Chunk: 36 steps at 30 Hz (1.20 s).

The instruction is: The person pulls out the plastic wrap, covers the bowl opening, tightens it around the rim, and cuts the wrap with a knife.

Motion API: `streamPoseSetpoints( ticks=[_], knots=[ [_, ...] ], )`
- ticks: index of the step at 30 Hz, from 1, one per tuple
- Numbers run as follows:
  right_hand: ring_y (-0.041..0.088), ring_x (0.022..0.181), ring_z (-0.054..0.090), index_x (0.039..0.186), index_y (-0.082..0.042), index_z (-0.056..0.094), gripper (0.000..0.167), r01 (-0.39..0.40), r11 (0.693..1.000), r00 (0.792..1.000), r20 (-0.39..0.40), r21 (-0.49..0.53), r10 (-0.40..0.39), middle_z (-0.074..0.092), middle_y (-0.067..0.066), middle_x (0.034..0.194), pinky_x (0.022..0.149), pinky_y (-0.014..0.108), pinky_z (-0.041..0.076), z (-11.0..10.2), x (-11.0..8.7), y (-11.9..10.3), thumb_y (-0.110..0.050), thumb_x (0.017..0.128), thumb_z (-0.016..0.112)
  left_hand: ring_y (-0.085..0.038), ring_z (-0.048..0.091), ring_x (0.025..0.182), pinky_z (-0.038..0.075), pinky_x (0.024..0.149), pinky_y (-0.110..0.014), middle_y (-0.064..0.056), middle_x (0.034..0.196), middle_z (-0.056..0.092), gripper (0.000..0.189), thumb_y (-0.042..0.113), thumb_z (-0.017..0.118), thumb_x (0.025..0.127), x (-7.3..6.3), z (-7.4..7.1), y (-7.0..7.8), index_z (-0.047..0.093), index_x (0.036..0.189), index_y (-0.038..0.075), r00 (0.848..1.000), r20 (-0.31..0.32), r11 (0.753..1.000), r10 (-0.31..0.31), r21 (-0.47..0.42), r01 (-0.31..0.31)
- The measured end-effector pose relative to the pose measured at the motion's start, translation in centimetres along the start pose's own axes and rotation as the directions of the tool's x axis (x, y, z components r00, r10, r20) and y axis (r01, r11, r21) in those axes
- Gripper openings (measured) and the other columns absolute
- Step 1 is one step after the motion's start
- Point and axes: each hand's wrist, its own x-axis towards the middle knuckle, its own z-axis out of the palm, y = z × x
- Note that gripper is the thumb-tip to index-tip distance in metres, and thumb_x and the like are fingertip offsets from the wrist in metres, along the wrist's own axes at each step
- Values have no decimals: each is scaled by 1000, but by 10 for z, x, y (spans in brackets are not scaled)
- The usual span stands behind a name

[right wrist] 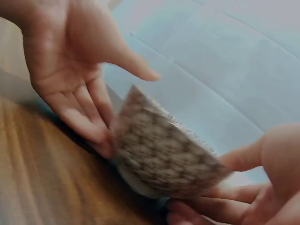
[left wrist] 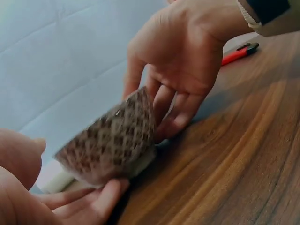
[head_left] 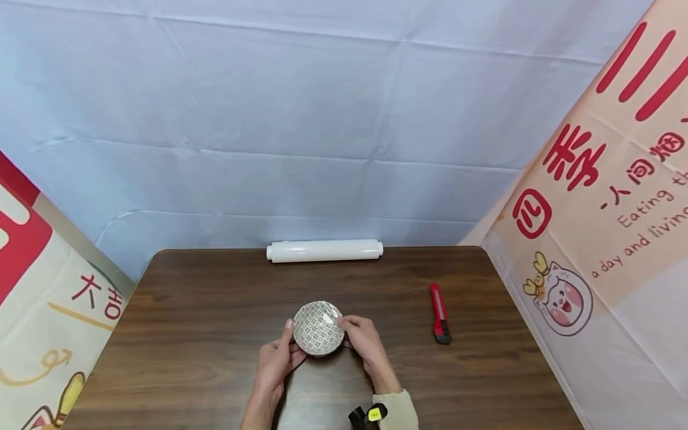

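Observation:
A small bowl (head_left: pixel 319 328) with a grey-brown lattice pattern sits between my two hands near the front middle of the table. My left hand (head_left: pixel 276 362) touches its left side; the fairly straight fingers (left wrist: pixel 110 197) reach beneath the bowl, and the raised thumb stands just off the rim. On the other side my right hand (head_left: pixel 365 340) grips the bowl, thumb over the rim and fingers (right wrist: pixel 229 206) underneath. Patterned outer wall (left wrist: pixel 115 136) and pale foot show in the left wrist view. Whether the foot touches the table, I cannot tell.
A white roll (head_left: pixel 325 251), apparently plastic wrap, lies along the far edge of the brown wooden table (head_left: pixel 204 310). Right of my hands lies a red and black utility knife (head_left: pixel 441 313). Pale cloth (head_left: pixel 269 119) hangs behind, with printed cloths at both sides.

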Motion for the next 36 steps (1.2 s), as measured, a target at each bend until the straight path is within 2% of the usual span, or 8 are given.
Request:
streamPoseSetpoints(
  ticks=[6, 11, 14, 16, 19, 27, 31, 36],
  knots=[
    [15, 88, 67, 120, 0, 76, 41, 14, 1000, 997, -75, -6, -15, 73, 16, 117, 77, 27, 57, -1, 2, -2, -36, 104, 65, -32, 60, 135, 56, 111, -38, -34, 151, 53, 60, 29, 54, 111, -12, 15, -1, 44, 150, -16, 994, -39, 993, 102, 63, -99],
    [28, 114, 69, 127, 0, 74, 41, 56, 998, 997, -56, -33, -57, 74, 18, 126, 97, 37, 57, 6, 5, 5, -32, 108, 58, -42, 37, 154, 36, 125, -50, -36, 163, 36, 59, 24, 42, 115, -19, 27, -14, 30, 157, -15, 984, -32, 984, 173, -28, -174],
    [19, 87, 69, 125, 3, 75, 39, 58, 998, 997, -59, 5, -58, 76, 10, 98, 78, 28, 57, 9, 5, 7, -27, 108, 58, -43, 33, 155, 33, 125, -48, -36, 166, 29, 60, 24, 38, 116, -18, 30, -17, 25, 159, -16, 979, -19, 973, 204, -105, -205],
    [10, 62, 55, 122, 6, 75, 38, 59, 996, 997, -60, 63, -55, 64, 1, 75, 59, 21, 47, 9, 6, 6, -26, 107, 60, -42, 33, 155, 34, 124, -46, -36, 166, 27, 60, 23, 37, 116, -15, 31, -16, 24, 159, -16, 978, -14, 968, 210, -141, -209],
    [2, 50, 39, 119, 9, 75, 37, 57, 989, 997, -64, 140, -48, 51, -8, 63, 50, 16, 35, 9, 5, 4, -24, 105, 63, -41, 35, 154, 37, 123, -44, -36, 165, 29, 57, 20, 38, 116, -13, 33, -11, 26, 157, -17, 978, -27, 968, 207, -138, -209],
    [1, 52, 45, 119, 9, 75, 32, 46, 983, 995, -95, 176, -30, 67, -2, 80, 49, 15, 39, 10, 1, 2, -18, 104, 65, -39, 48, 144, 50, 114, -44, -35, 155, 46, 50, 17, 49, 112, -13, 35, -4, 44, 150, -14, 967, -146, 978, 209, 35, -207],
    [5, 60, 51, 116, 5, 78, 32, 56, 994, 990, -136, 90, -44, 70, 3, 87, 55, 17, 43, 10, 3, 0, -23, 102, 68, -35, 57, 137, 58, 103, -34, -29, 145, 58, 45, 19, 59, 108, -14, 31, -1, 55, 146, -6, 951, -208, 972, 228, 101, -211],
    [11, 73, 60, 109, -3, 82, 34, 59, 996, 978, -196, -66, -71, 74, 4, 88, 66, 23, 50, 10, 4, 1, -34, 100, 71, -36, 58, 138, 55, 107, -30, -28, 147, 58, 47, 18, 63, 106, -12, 26, -2, 55, 148, -4, 943, -189, 956, 274, 163, -245]
  ],
)
